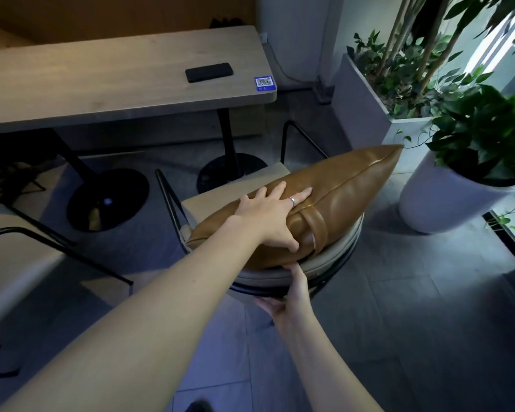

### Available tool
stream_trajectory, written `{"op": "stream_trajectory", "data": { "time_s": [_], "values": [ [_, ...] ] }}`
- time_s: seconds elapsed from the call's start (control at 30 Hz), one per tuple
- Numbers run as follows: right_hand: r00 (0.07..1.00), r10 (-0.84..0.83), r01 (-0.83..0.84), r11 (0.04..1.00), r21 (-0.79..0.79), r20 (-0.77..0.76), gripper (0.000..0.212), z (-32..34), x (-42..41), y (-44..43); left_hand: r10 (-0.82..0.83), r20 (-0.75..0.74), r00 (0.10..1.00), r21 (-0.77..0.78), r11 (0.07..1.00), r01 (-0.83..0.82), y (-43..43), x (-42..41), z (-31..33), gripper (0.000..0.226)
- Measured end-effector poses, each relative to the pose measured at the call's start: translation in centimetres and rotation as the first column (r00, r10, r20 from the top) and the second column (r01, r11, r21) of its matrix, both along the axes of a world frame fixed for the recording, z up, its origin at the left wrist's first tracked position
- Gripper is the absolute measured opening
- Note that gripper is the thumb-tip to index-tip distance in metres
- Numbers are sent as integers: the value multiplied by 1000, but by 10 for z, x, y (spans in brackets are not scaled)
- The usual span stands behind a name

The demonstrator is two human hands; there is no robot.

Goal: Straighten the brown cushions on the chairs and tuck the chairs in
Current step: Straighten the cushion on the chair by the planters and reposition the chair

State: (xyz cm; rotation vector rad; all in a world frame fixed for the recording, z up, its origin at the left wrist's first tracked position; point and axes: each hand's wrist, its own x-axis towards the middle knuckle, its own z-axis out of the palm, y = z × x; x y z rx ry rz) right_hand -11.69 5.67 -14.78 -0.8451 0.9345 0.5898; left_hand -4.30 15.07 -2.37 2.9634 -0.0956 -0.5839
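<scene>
Left hand point(272, 214) flat and spread on brown cushion point(339, 185), right hand point(289, 298) gripping chair point(315, 267) backrest rim, table point(116, 81) beyond, phone point(209, 72) on it

Your brown cushion point(333, 200), glossy leather with a strap loop, lies tilted across the chair point(283, 273), its far-right corner poking past the curved backrest; chair sits clear of the table.

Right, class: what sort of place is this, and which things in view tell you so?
Probably a café or shared lounge: a long table bears a QR sticker as for ordering, chairs hold a brown cushion, and planters line the window.
</scene>
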Motion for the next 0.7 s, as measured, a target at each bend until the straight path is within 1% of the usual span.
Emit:
{"op": "stream_trajectory", "data": {
  "time_s": [0.13, 0.23, 0.37, 0.47, 0.57, 0.7],
  "values": [
    [1000, -16, 16, 1000, -22, -1, 78, 1, 13, 10, -3, 10, 1000, 5, 1000, 3, 10, 16, 2, 118],
    [999, -43, 43, 999, -12, 3, 75, 2, 15, 17, -16, 7, 1000, 6, 1000, 16, 18, 23, 1, 117],
    [1000, -11, 11, 1000, 20, 18, 74, 7, 17, 30, -10, 3, 1000, 13, 1000, 10, 32, 27, 2, 116],
    [1000, -11, 11, 999, 33, 6, 67, 12, 20, 41, -14, 5, 1000, 19, 1000, 14, 45, 32, 1, 115],
    [999, -41, 42, 998, 43, -27, 63, 14, 22, 53, -53, 21, 998, 45, 998, 52, 60, 38, 1, 115],
    [993, -100, 104, 992, 72, -54, 65, 14, 25, 76, -90, 13, 996, 86, 992, 88, 80, 46, 4, 116]
  ]
}}
